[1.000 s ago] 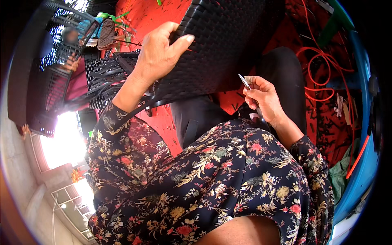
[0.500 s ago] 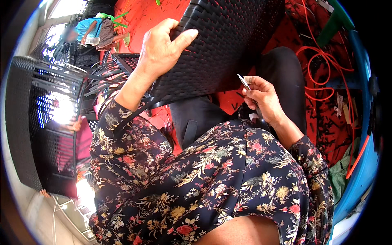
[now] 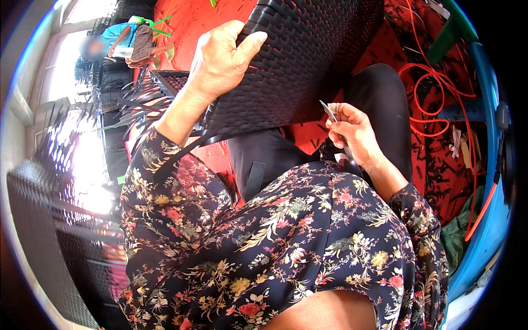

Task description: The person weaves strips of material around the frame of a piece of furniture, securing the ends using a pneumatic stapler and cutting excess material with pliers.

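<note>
My left hand (image 3: 220, 60) is closed on the left edge of a black woven wicker panel (image 3: 308, 66), its thumb lying over the weave. The panel stands tilted in front of me, above my legs. Loose black flat strips (image 3: 144, 102) stick out beside the panel's left side, and one long strip crosses near my left forearm. To the right of the panel, apart from it, my right hand (image 3: 352, 132) is closed round a slim hand tool (image 3: 328, 111) with a pointed silver tip directed up and left. Its dark handle passes under my palm, and its exact kind is unclear.
Black strip scraps litter the red floor (image 3: 429, 165). A coiled orange hose (image 3: 434, 99) lies at right, near a blue plastic surface (image 3: 476, 220) and a green leg (image 3: 443, 41). At far left is a blurred black woven piece (image 3: 49, 242). Another person (image 3: 124, 38) sits far left.
The black woven piece at far left has moved downward in the view, and the hands holding it no longer show. My hands, the panel and the tool stay almost still.
</note>
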A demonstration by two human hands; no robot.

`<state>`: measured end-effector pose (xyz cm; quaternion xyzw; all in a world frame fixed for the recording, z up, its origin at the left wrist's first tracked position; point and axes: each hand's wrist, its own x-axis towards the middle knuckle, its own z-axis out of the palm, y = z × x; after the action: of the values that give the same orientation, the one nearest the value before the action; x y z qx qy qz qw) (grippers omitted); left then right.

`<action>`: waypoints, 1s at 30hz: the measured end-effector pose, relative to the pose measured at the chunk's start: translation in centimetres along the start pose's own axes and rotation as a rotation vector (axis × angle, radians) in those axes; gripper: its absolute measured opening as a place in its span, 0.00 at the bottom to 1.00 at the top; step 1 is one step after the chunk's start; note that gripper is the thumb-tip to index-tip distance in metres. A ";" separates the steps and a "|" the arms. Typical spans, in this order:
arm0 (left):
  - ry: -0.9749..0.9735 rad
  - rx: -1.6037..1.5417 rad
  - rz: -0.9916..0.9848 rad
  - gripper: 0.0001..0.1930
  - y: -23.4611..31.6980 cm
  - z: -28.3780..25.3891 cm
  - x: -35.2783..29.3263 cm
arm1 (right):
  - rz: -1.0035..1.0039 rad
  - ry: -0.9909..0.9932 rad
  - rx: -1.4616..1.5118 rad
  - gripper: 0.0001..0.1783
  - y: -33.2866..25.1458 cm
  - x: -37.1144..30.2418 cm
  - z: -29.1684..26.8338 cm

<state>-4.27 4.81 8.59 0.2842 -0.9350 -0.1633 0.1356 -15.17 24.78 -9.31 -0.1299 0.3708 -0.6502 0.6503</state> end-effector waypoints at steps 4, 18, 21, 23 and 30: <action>0.022 0.050 0.054 0.17 0.1 0.0 0.0 | -0.001 0.018 0.020 0.15 0.0 0.1 0.0; 0.018 0.124 0.055 0.20 -1.0 0.3 1.0 | 0.014 0.011 0.000 0.14 0.4 0.5 0.3; 0.039 0.136 0.053 0.20 -0.9 0.2 1.0 | 0.012 0.018 -0.002 0.13 0.4 0.5 0.4; 0.041 0.125 0.038 0.21 -0.8 0.2 1.0 | 0.012 0.010 -0.002 0.13 0.5 0.5 0.4; 0.029 0.138 0.029 0.17 -1.2 0.4 1.0 | 0.009 -0.003 -0.003 0.16 0.7 0.8 0.4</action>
<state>-4.62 3.40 7.94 0.2814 -0.9460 -0.0923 0.1314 -14.50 24.02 -9.72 -0.1300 0.3715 -0.6465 0.6536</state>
